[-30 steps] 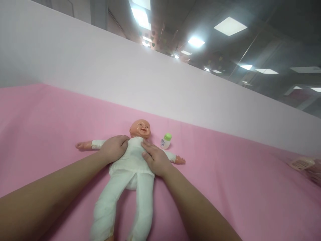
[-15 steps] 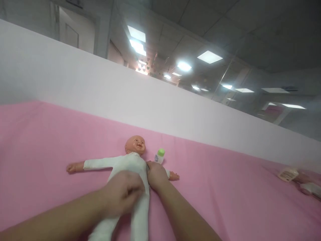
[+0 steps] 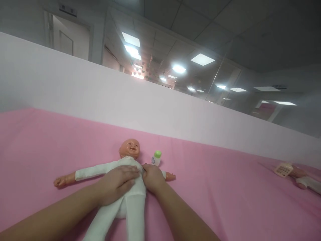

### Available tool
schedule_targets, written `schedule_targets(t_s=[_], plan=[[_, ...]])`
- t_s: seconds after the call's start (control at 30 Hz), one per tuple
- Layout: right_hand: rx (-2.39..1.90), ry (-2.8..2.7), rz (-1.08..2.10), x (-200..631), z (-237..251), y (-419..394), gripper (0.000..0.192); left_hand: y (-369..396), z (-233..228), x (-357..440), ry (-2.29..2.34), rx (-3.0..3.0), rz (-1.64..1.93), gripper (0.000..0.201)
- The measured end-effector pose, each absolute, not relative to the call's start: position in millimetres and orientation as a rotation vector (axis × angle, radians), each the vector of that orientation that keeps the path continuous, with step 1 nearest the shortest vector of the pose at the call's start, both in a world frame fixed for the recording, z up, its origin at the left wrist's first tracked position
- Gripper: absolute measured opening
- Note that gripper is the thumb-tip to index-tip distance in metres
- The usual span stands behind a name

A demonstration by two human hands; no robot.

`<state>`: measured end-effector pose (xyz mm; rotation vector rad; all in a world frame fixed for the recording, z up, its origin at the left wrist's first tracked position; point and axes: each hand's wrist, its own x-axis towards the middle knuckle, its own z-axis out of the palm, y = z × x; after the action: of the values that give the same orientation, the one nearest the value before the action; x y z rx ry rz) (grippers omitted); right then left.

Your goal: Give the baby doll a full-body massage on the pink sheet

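A pink sheet (image 3: 225,201) covered the whole lower half of the frame, backed by a pale partition wall (image 3: 100,97) running from the left edge down toward the right. On the sheet, just below the middle of the frame, a baby doll (image 3: 130,167) in a white suit lay on its back, head toward the wall, arms flung out to either side and legs trailing to the bottom edge.

The left hand (image 3: 117,185) lay flat across the doll's chest and belly, fingers close together and extended toward the right; it looked to be pressing the soft body down so it would not shift. The right hand (image 3: 150,177) rested against the doll's side near its shoulder, fingers curled inward on the cloth. Whether they pinched the fabric could not be told.

At the far right edge lay a second doll's arm (image 3: 307,182) with a flat pale packet (image 3: 283,169) beside it, well apart from the hands. A small white bottle with a green cap (image 3: 156,158) stood upright just beside the doll's head, close to the right hand, seemingly kept within reach.
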<state>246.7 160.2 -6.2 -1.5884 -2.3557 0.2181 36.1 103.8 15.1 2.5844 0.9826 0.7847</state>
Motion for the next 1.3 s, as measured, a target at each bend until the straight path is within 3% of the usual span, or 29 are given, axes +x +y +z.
schedule_targets(t_s=[0.4,0.6,0.77,0.93,1.07,1.3], plan=[[-1.439,-2.28,0.263,247.6,-6.4,160.6,0.031,136.9,-2.4,-1.0,1.608,2.323,0.959,0.044],[-0.791,-2.17,0.261,227.8,8.1,126.0,0.024,147.3,-5.7,-8.6,1.699,2.217,0.849,0.042],[-0.264,-2.606,0.296,195.6,25.5,66.1,0.042,153.4,-11.8,-11.0,1.696,2.2,0.811,0.042],[-0.713,-2.77,0.315,198.3,26.8,78.5,0.062,160.2,-15.4,-17.6,1.602,2.274,0.737,0.044],[-0.893,-2.683,0.372,218.6,15.3,121.8,0.051,161.5,-17.5,-20.5,1.584,2.349,0.694,0.044],[-1.145,-2.488,0.263,230.6,-4.1,136.8,0.069,155.7,-18.8,-17.8,1.621,2.398,0.658,0.052]])
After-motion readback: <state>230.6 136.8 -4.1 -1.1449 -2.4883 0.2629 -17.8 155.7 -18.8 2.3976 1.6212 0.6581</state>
